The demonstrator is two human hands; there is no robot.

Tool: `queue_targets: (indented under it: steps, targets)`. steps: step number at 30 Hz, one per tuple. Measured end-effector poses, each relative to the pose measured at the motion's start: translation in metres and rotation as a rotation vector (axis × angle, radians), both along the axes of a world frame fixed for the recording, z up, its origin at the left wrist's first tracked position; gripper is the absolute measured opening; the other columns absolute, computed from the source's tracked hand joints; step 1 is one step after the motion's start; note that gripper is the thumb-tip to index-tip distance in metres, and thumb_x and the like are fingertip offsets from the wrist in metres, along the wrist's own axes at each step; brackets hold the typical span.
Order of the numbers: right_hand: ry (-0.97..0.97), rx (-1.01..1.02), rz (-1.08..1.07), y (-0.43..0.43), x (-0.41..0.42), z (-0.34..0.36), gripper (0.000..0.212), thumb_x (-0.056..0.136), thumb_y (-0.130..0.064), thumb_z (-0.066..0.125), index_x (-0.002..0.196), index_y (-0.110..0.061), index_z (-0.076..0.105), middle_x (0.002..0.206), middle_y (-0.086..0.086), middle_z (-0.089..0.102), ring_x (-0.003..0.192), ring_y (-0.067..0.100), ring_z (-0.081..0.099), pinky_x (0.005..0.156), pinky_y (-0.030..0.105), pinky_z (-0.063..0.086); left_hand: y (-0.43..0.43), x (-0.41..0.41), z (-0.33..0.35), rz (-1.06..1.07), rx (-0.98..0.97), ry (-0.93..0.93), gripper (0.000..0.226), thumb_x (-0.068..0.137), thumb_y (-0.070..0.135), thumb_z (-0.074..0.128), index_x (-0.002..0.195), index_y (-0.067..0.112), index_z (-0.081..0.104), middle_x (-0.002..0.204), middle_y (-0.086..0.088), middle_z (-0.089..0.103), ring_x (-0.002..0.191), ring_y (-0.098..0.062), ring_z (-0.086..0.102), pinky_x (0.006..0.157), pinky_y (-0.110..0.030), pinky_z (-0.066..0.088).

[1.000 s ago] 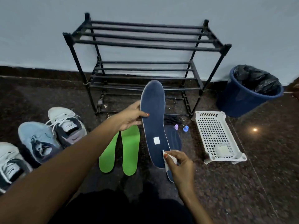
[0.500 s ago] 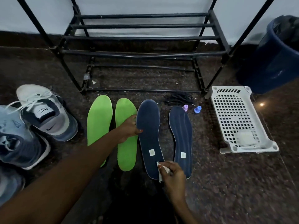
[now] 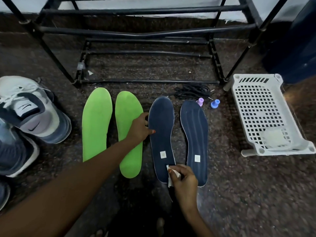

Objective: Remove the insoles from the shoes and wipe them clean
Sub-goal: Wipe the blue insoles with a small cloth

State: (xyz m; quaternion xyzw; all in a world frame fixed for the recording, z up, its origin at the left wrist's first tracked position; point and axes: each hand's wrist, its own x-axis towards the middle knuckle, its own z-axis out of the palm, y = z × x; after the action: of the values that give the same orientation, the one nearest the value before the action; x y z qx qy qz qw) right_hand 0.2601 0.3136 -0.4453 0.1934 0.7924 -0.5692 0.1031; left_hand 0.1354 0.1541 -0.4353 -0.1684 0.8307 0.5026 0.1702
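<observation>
Two green insoles (image 3: pixel 96 124) (image 3: pixel 130 134) and two navy insoles lie side by side on the dark floor. My left hand (image 3: pixel 139 128) grips the left edge of the left navy insole (image 3: pixel 161 134), thumb on top. My right hand (image 3: pixel 183 179) pinches a crumpled white wipe (image 3: pixel 171 175) at that insole's heel. The right navy insole (image 3: pixel 195 134) lies untouched beside it. Grey and blue sneakers (image 3: pixel 34 115) sit at the far left.
A black metal shoe rack (image 3: pixel 136 31) stands behind the insoles. A white perforated basket (image 3: pixel 261 113) with a pale cloth inside sits at the right, a dark blue bin (image 3: pixel 294 40) behind it. Black laces (image 3: pixel 193 93) and two small plastic pieces (image 3: pixel 207 102) lie near the rack.
The left navy insole was held up in the air a second ago; it now lies on the floor next to its pair. My view has tilted down and closer.
</observation>
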Motion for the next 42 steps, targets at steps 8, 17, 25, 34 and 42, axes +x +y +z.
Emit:
queue_targets:
  steps: [8, 17, 25, 34, 42]
  targets:
    - [-0.036, -0.083, -0.069, 0.001, 0.007, 0.002, 0.025, 0.078, 0.0, 0.068, 0.068, -0.023, 0.069, 0.102, -0.01, 0.06, 0.096, 0.008, 0.06, 0.082, 0.015, 0.047, 0.011, 0.001, 0.001, 0.02, -0.138, 0.127, 0.049, 0.081, -0.011, 0.062, 0.127, -0.003, 0.046, 0.106, -0.023, 0.064, 0.096, -0.036, 0.063, 0.08, -0.046, 0.052]
    - [-0.055, -0.246, -0.202, 0.015, -0.005, 0.02, 0.023, 0.08, 0.0, 0.065, 0.072, -0.021, 0.07, 0.084, -0.01, 0.07, 0.079, 0.0, 0.065, 0.07, 0.012, 0.048, 0.024, 0.003, 0.006, 0.028, -0.18, 0.182, 0.038, 0.086, -0.011, 0.053, 0.124, -0.002, 0.053, 0.103, -0.012, 0.059, 0.096, -0.027, 0.06, 0.079, -0.029, 0.048]
    - [0.099, 0.022, -0.242, 0.064, -0.061, 0.02, 0.026, 0.091, 0.004, 0.043, 0.094, -0.008, 0.065, 0.072, 0.006, 0.063, 0.057, 0.0, 0.054, 0.056, 0.013, 0.045, 0.077, 0.012, 0.02, -0.07, 0.076, -0.026, 0.028, 0.093, 0.004, 0.054, 0.121, 0.003, 0.057, 0.109, -0.009, 0.065, 0.087, -0.014, 0.06, 0.065, -0.009, 0.044]
    - [0.013, 0.322, -0.125, 0.081, -0.093, 0.007, 0.027, 0.083, -0.011, 0.066, 0.109, -0.003, 0.062, 0.101, 0.006, 0.061, 0.084, 0.013, 0.052, 0.072, 0.014, 0.037, 0.108, 0.019, 0.024, 0.06, 0.357, -0.31, 0.044, 0.095, 0.013, 0.056, 0.135, 0.008, 0.038, 0.109, 0.002, 0.054, 0.089, -0.009, 0.052, 0.085, -0.027, 0.046]
    - [0.012, 0.253, -0.11, 0.085, -0.098, 0.003, 0.025, 0.082, 0.004, 0.062, 0.106, -0.001, 0.064, 0.091, -0.002, 0.056, 0.082, 0.008, 0.051, 0.054, -0.007, 0.029, 0.117, 0.028, 0.022, 0.132, 0.569, -0.406, 0.031, 0.096, -0.001, 0.05, 0.125, 0.01, 0.046, 0.093, 0.001, 0.056, 0.094, -0.015, 0.057, 0.078, -0.029, 0.053]
